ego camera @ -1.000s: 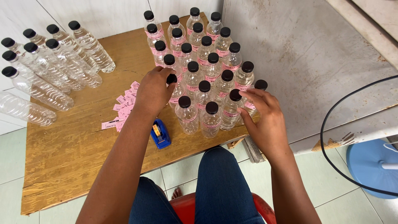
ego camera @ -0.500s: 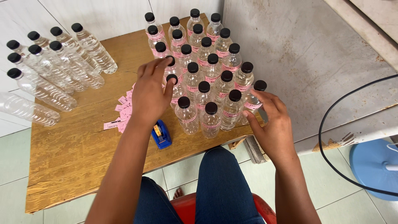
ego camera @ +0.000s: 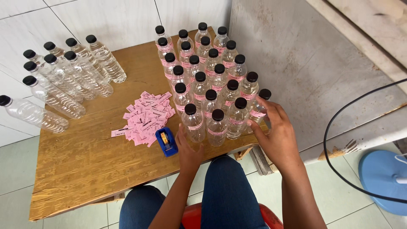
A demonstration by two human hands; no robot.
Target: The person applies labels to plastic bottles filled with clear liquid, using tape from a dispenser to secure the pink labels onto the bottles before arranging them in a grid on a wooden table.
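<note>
Wooden table (ego camera: 85, 169), upright labelled bottles (ego camera: 207, 85) between spread, cupping hands (ego camera: 275, 135).

Left hand (ego camera: 189, 149): reaching forward from the near edge, forearm running up from the lower middle, palm facing down, fingers pointing far and slightly spread, not gripping. Right hand (ego camera: 274, 135): lying further right, forearm rising from the lower right, wrist bending left, fingers (ego camera: 266, 111) spreading open and curving leftward, thumb pointing left, closing on nothing.

Left hand (ego camera: 189, 149) dropped from mid-cluster to near edge of upright bottles (ego camera: 210, 87) (pink labels (ego camera: 146, 116) uncovered).
</note>
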